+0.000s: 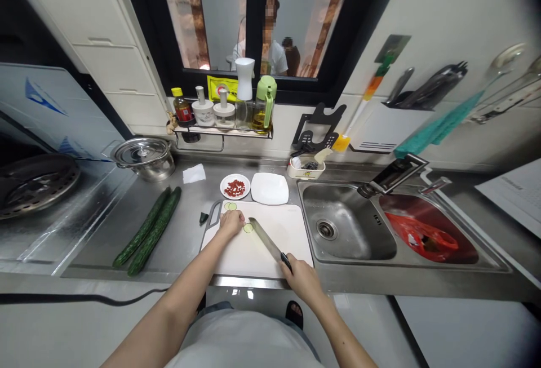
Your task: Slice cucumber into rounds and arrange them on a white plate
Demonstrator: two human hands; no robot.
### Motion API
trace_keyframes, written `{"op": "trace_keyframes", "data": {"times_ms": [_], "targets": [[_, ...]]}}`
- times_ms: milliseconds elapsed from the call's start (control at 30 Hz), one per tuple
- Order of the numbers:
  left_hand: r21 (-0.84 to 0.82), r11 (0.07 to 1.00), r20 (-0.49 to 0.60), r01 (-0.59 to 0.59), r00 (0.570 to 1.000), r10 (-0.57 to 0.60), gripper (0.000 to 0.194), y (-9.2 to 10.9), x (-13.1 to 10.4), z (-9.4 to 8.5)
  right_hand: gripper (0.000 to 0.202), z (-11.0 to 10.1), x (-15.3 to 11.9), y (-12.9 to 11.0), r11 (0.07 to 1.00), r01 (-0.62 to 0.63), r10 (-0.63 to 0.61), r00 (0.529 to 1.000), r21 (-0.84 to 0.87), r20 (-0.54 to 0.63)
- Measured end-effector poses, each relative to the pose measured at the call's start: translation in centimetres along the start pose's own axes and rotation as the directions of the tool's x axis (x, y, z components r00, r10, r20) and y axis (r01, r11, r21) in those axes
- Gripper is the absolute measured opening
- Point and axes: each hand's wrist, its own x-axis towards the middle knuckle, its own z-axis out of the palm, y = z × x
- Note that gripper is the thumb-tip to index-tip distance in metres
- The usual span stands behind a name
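On the worktop (183,238), the board (281,230) is set left of the sink (359,235). Slices (248,228) are laid on it, a plate (269,189) and a dish (224,187) behind it, two cucumbers (157,233) to its left.

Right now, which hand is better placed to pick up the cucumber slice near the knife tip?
Left, probably: the left hand is right beside that slice, while the right hand grips the knife by its handle.
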Motion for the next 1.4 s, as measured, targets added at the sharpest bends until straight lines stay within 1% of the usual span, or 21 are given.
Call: {"op": "trace_keyframes", "data": {"times_ms": [100, 200, 333, 433, 633, 767, 867, 967, 1067, 1167, 1267, 1333, 1400], "targets": [[0.003, 1.000, 0.000, 0.004, 1.000, -0.004, 0.010, 0.0, 0.0, 0.0, 0.037, 0.8, 0.0, -0.2, 0.994, -0.078, 0.080, 0.997, 0.074, -0.018], [0.003, 1.000, -0.001, 0.004, 1.000, -0.004, 0.011, 0.1, -0.1, -0.1, 0.038, 0.9, 0.4, -0.5, 0.987, -0.131, 0.134, 0.991, 0.097, -0.027], [0.015, 1.000, -0.001, 0.003, 1.000, -0.003, 0.011, 0.4, -0.4, -0.3, 0.039, 0.6, 1.0, -0.5, 0.986, -0.142, 0.146, 0.988, 0.089, -0.044], [0.035, 0.999, 0.000, -0.010, 1.000, 0.010, 0.016, 0.5, -1.0, -0.6, 0.040, 0.3, 1.3, -0.4, 0.987, -0.146, 0.149, 0.988, 0.071, -0.045], [0.090, 0.985, -0.032, -0.148, 0.988, 0.151, 0.022, 0.9, -2.7, -0.5, 0.039, 0.0, 1.4, 0.0, 0.982, -0.177, 0.179, 0.983, 0.062, -0.032], [0.081, 0.983, -0.049, -0.163, 0.985, 0.167, 0.016, 1.3, -3.1, -0.1, 0.039, 0.1, 1.4, 0.2, 0.981, -0.183, 0.186, 0.982, 0.069, -0.036], [0.020, 0.990, -0.064, -0.137, 0.988, 0.138, 0.011, 1.5, -2.9, 0.0, 0.037, 0.4, 1.5, 0.4, 0.981, -0.182, 0.185, 0.982, 0.072, -0.038], [-0.092, 0.990, -0.061, -0.107, 0.993, 0.102, 0.009, 1.7, -2.9, 0.0, 0.038, 0.6, 1.5, 0.5, 0.983, -0.168, 0.172, 0.983, 0.072, -0.060], [-0.228, 0.967, -0.082, -0.110, 0.992, 0.093, 0.009, 1.9, -3.7, 0.2, 0.038, 0.7, 1.5, 0.6, 0.984, -0.164, 0.168, 0.984, 0.074, -0.061], [-0.353, 0.924, -0.097, -0.147, 0.988, 0.120, 0.012, 1.7, -5.1, 0.9, 0.037, 0.7, 1.6, 0.5, 0.983, -0.168, 0.171, 0.984, 0.074, -0.042], [-0.438, 0.886, -0.113, -0.151, 0.987, 0.113, 0.010, 0.9, -6.6, 1.6, 0.038, 0.4, 1.6, 0.4, 0.982, -0.175, 0.177, 0.984, 0.077, -0.021], [-0.476, 0.870, -0.140, -0.126, 0.988, 0.066, 0.009, 0.0, -7.4, 1.9, 0.038, 0.2, 1.7, 0.4, 0.979, -0.184, 0.185, 0.983, 0.084, -0.004], [-0.493, 0.866, -0.180, -0.086, 0.984, -0.004, 0.008, -1.2, -7.9, 2.0, 0.038, 0.1, 1.7, 0.4, 0.978, -0.186, 0.186, 0.983, 0.096, 0.004]]}}
